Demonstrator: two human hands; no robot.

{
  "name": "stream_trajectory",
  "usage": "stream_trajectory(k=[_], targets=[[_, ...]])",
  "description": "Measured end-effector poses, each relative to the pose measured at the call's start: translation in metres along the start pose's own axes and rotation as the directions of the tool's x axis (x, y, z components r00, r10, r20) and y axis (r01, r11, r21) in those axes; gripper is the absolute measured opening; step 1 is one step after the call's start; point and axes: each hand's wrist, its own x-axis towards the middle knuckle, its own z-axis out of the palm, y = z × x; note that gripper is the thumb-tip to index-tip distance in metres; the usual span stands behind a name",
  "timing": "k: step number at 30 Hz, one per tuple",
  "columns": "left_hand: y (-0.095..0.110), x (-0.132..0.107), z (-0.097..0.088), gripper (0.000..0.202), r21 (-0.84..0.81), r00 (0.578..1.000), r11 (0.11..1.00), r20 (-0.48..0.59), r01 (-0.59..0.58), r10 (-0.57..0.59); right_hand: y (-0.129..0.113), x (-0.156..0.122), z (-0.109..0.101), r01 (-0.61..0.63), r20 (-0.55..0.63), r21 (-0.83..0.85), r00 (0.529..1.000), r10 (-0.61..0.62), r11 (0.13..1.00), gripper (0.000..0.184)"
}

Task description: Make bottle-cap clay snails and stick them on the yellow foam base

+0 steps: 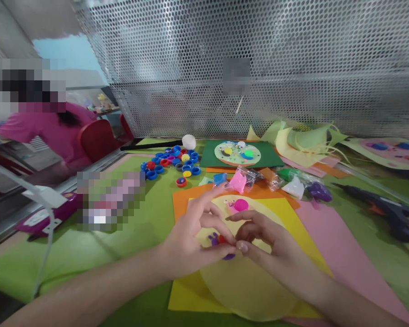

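My left hand (196,231) and my right hand (269,240) meet fingertip to fingertip above a pale yellow paper circle (252,290). Thumb and index finger of each hand are pinched together. Whatever lies between the fingertips is too small or hidden to make out. Just behind my left fingers is a purple and red snail figure (214,239), partly covered by them. Beyond my hands, a pink snail figure (240,205) lies on the upper part of the circle. Under the circle is a yellow sheet (187,290) with an orange sheet (180,204) beneath it.
Several bottle caps (159,169) are heaped at the back left. Clay packets (293,187) lie behind the circle. A decorated oval (221,159) rests on green card. A glue gun (385,211) is at right, a corded purple tool (63,211) at left. A person (51,136) sits beyond.
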Motion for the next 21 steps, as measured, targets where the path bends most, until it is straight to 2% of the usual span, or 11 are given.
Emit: stream_trajectory(k=[3,8,13,15,17,19,21], targets=[[0.000,0.000,0.000,0.085,-0.031,1.000,0.999,0.000,-0.024,0.024,0.000,0.000,0.000,0.021,0.027,0.056,0.999,-0.022,0.998,0.029],[0.002,0.000,-0.002,0.083,-0.049,0.998,0.997,0.001,-0.055,0.055,-0.002,0.001,-0.005,-0.020,0.050,0.269,0.999,0.007,0.963,0.027],[0.006,0.005,-0.007,0.067,-0.060,0.997,0.996,-0.018,-0.071,0.070,0.000,0.003,-0.007,-0.002,0.016,0.266,1.000,-0.002,0.964,0.023],[0.007,0.008,-0.012,0.058,-0.040,0.997,0.997,-0.025,-0.073,0.072,0.003,0.004,-0.007,0.027,-0.017,0.147,1.000,-0.025,0.989,0.022],[0.007,0.011,-0.018,0.049,0.014,0.997,0.997,-0.024,-0.074,0.074,0.007,0.004,-0.008,0.107,-0.053,-0.085,0.992,-0.111,0.991,0.019],[0.006,0.013,-0.024,0.040,0.078,0.998,0.995,-0.008,-0.055,0.056,0.010,0.004,-0.010,0.244,-0.029,-0.347,0.962,-0.270,0.905,0.019],[0.004,0.014,-0.030,0.032,0.116,1.000,0.993,0.006,-0.003,0.002,0.013,0.005,-0.009,0.374,0.074,-0.525,0.915,-0.397,0.765,0.023]])
